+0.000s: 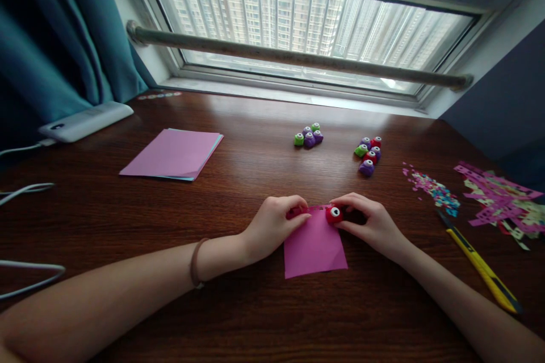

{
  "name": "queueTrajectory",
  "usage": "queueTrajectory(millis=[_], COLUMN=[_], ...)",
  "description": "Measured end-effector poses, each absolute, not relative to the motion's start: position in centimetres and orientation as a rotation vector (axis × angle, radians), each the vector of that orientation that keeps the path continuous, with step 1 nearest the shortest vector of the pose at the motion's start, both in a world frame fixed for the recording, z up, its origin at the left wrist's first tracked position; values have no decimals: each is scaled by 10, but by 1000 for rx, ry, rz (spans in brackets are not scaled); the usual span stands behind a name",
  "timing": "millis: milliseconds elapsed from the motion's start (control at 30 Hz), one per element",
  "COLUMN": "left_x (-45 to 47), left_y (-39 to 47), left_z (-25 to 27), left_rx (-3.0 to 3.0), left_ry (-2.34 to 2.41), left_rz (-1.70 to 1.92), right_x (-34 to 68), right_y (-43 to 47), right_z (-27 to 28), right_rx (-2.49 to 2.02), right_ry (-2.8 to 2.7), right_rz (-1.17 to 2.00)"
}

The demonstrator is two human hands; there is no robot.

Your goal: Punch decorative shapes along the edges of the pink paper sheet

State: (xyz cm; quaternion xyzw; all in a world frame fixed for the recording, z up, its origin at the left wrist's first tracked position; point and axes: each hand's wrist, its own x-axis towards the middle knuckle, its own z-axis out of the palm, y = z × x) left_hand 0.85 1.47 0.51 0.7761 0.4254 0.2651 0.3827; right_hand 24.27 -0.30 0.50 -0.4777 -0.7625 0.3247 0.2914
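Observation:
A pink sheet of paper lies in front of me, with small holes along its far edge. My left hand pinches its far left corner between thumb and fingers. A red craft punch with a white button sits on the far right corner of the sheet. Around its right side the thumb and fingers of my right hand are closed. The paper edge inside the punch is hidden.
Two groups of small craft punches stand farther back. Stacked paper lies left, near a white power bank and cables. Rightward are confetti, punched strips and a yellow utility knife, blade tip showing.

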Motion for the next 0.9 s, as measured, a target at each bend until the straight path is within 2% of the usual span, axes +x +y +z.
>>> queueTrajectory(millis=[267, 433, 633, 900], left_x=[8, 4, 5, 6], left_y=[3, -5, -2, -3], left_z=[3, 4, 0, 3], left_rx=[2613, 2833, 2826, 2812], left_ry=[1018, 646, 642, 658], left_rz=[1024, 796, 567, 519], right_x=[245, 247, 248, 247], right_y=[-4, -5, -5, -5], right_z=[3, 1, -1, 0], right_rx=[-1281, -1294, -1319, -1326], right_ry=[-2024, -1945, -1909, -1926], right_rz=[866, 953, 974, 955])
